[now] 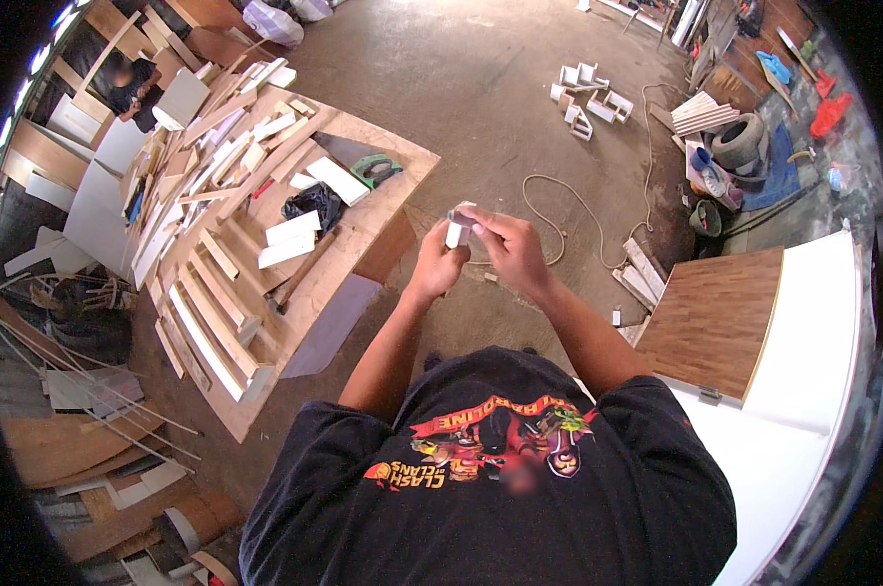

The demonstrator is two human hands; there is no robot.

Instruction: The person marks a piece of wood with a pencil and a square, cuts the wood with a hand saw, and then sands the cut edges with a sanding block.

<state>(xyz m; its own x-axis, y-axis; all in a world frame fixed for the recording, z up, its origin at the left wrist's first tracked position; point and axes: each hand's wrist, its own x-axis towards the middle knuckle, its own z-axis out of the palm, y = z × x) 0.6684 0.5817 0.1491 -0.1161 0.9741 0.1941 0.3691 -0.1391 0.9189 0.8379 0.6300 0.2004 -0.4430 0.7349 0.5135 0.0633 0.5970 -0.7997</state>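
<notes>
In front of my chest, above the floor, my left hand [437, 266] is closed around a small white block [454, 235], its pale face turned up. My right hand [512, 251] pinches a thin grey-brown piece [464, 218], which looks like folded sandpaper, against the top of the block. The two hands almost touch. How far the block extends below my left fingers is hidden. To the left stands a plywood worktable [409, 159] with white boards [290, 240], a hammer [303, 271], a black plastic bag [316, 203] and a green tool [375, 170].
Wood strips [217, 146] pile across the table. A person [137, 95] sits beyond it at the far left. White wooden frames [590, 98] and a looping cord [583, 205] lie on the floor ahead. At right are a wood-grain panel [715, 317], white panels [802, 391] and shoes [712, 176].
</notes>
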